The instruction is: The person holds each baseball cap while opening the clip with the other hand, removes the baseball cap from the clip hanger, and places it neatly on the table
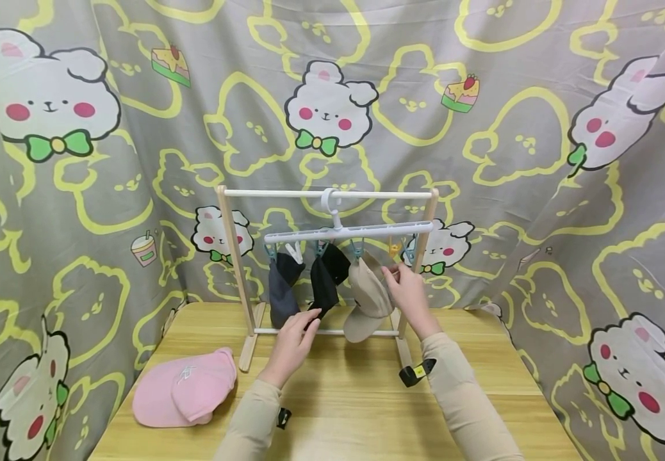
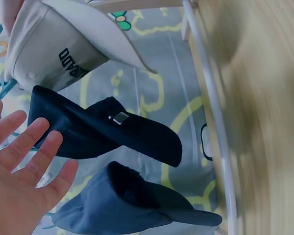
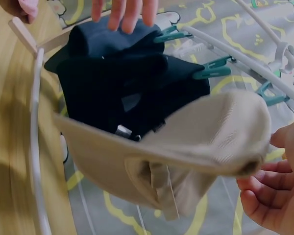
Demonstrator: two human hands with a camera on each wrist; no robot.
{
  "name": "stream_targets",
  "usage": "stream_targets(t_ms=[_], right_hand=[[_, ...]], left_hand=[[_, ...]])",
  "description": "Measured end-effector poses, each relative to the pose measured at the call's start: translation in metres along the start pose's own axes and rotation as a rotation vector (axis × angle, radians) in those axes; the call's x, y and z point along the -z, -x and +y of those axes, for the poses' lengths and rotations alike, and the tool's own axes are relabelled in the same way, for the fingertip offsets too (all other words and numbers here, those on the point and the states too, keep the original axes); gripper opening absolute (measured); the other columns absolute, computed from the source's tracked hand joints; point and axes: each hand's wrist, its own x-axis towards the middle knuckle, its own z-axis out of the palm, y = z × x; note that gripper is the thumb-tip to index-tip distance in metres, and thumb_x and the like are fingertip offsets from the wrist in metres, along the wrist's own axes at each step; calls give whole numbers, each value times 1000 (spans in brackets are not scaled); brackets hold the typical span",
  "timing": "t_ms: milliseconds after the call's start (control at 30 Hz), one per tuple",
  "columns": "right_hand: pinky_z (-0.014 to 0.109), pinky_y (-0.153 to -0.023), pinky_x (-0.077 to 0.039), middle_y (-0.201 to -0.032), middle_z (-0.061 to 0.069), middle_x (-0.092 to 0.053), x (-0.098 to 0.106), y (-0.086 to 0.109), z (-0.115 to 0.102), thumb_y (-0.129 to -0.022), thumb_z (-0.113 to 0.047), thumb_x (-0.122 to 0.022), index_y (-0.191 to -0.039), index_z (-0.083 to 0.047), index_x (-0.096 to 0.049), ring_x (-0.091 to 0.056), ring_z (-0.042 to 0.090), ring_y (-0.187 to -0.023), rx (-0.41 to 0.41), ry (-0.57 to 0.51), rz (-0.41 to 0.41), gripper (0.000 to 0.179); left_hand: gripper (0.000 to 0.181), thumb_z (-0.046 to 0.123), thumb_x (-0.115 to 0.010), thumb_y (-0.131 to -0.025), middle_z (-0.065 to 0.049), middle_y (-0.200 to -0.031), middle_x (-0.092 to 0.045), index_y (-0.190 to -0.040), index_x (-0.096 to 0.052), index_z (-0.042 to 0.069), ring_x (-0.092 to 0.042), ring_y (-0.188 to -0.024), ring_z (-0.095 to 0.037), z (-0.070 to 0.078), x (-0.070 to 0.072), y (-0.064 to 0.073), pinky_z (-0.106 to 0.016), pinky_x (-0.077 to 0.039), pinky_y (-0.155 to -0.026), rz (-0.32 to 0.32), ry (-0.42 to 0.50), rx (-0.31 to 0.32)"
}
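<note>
A beige cap [image 1: 369, 288] hangs by one side from a teal clip [image 1: 358, 248] on a white hanger [image 1: 350, 232]. My right hand [image 1: 410, 296] pinches the cap's right edge; the right wrist view shows the beige cap [image 3: 196, 142] between thumb and fingers. Beside it hangs a black cap [image 1: 325, 275], then a dark blue-grey cap [image 1: 282, 294] at the left. My left hand [image 1: 293, 342] is in front of the black cap. In the left wrist view its fingers [image 2: 51, 147] are spread near the black cap [image 2: 108, 129], holding nothing; contact is unclear.
The hanger hooks over the top rod of a wooden rack [image 1: 231, 250]. An orange clip [image 1: 394, 248] and a white clip [image 1: 295, 252] hang from it. A pink cap [image 1: 185, 390] lies on the wooden table [image 1: 344, 416] at the left. Patterned cloth [image 1: 413, 153] surrounds the table.
</note>
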Motion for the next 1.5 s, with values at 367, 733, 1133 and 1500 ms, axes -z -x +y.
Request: stream_targets(t_ms=[367, 733, 1133, 1500], right_hand=[[33, -59, -46, -70, 11, -67, -4, -1, -4, -97, -29, -60, -93, -3, -65, -59, 23, -62, 40, -33, 16, 27], [40, -64, -51, -72, 12, -69, -4, -5, -12, -97, -29, -60, -91, -2, -67, -63, 26, -66, 68, -29, 27, 29], [39, -65, -52, -77, 11, -70, -7, -8, -21, -98, -33, -57, -95, -5, -66, -65, 26, -69, 87, -51, 17, 30], [42, -69, -54, -82, 15, -71, -11, -14, -28, -96, -26, -61, -96, -1, -65, -67, 27, -73, 134, -79, 40, 26]], left_hand=[[31, 26, -53, -101, -3, -122, -69, -125, -65, 11, -63, -108, -21, 4, -3, -6, -35, -55, -82, 4, 15, -32], [31, 27, -52, -102, -4, -123, -68, -127, -64, 12, -64, -110, -22, 9, -10, -18, -40, -52, -93, 10, 55, -59], [36, 29, -48, -103, -6, -116, -67, -130, -61, 9, -65, -102, -19, 15, -23, -34, -37, -54, -85, 7, 132, -43], [34, 30, -48, -103, -8, -112, -66, -130, -60, 13, -65, -100, -16, 19, -31, -43, -32, -55, -85, 24, 203, -34]])
